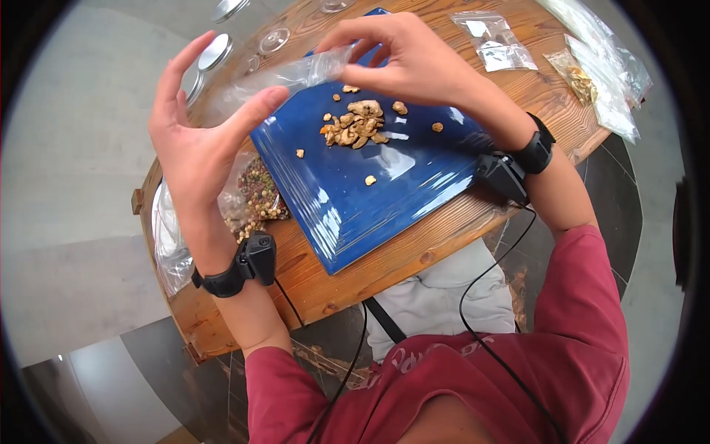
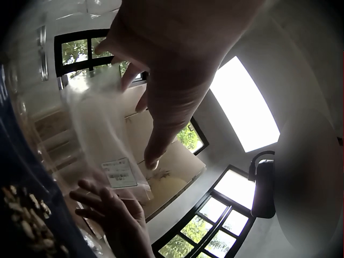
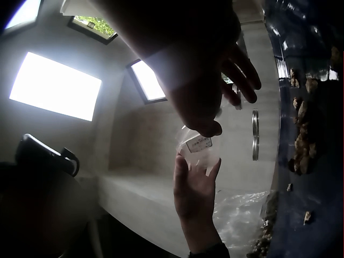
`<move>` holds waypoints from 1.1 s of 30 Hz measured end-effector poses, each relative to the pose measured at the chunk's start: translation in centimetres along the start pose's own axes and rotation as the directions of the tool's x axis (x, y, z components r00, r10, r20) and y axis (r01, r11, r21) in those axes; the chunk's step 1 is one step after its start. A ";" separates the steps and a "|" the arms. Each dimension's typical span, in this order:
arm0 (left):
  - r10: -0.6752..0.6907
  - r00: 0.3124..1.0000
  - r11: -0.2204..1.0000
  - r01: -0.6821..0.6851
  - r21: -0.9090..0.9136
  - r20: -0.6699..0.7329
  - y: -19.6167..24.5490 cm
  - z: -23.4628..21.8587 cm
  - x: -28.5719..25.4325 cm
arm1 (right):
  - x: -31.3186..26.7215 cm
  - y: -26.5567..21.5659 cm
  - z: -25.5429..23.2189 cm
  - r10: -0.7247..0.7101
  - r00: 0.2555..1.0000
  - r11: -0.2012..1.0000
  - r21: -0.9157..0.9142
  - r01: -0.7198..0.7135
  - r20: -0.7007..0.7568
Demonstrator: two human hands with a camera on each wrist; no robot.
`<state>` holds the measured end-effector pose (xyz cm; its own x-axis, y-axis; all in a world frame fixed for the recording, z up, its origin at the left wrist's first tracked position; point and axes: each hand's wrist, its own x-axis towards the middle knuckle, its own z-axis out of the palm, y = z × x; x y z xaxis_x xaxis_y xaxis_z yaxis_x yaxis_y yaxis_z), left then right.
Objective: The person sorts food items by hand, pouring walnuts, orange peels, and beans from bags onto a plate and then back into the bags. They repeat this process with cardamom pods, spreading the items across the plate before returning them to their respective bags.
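A clear, see-through plastic bag point(image 1: 285, 80) with a white label point(image 2: 119, 173) stretches over the far left edge of a blue square plate point(image 1: 333, 200). At the bag's right end, my right hand point(image 1: 410, 65) pinches it between thumb and fingers. My left hand point(image 1: 194, 144) is beside its other end, thumb and fingers spread wide apart. Below the bag, a small heap of tan, knobbly dried pieces point(image 1: 362, 122) lies on the plate. Several single pieces point(image 1: 370, 180) are scattered around it.
Left of the plate lies a clear bag of multicoloured small grains point(image 1: 259, 189). Jars with silver lids point(image 1: 215, 52) and glassware point(image 1: 274, 40) stand at the far left. On the right are a small clear bag point(image 1: 494, 41) and more plastic bags point(image 1: 603, 96) near the wooden table's point(image 1: 296, 274) edge.
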<state>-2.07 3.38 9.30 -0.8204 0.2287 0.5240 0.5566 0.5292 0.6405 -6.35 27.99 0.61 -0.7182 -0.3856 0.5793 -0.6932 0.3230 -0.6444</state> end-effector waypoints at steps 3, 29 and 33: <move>0.004 0.975 0.980 -0.048 0.193 0.223 1.0 -1.0 -0.3 | 0.4 -0.4 -0.3 -0.016 0.999 0.999 0.033 0.015 0.038; 0.302 0.938 0.947 -0.316 0.060 0.170 -2.6 -2.6 -0.3 | 2.6 -2.8 10.0 0.026 0.864 0.938 -0.311 0.154 0.504; 0.112 0.976 0.980 -0.077 -0.183 0.189 -1.7 -2.1 -0.5 | 2.4 -2.3 9.6 0.058 0.854 0.963 -0.255 0.089 0.516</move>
<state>-2.36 0.69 9.14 -0.7625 0.4369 0.4772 0.6330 0.3513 0.6899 -5.89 17.98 -1.31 -0.6220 -0.7571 0.1999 -0.7470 0.4972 -0.4414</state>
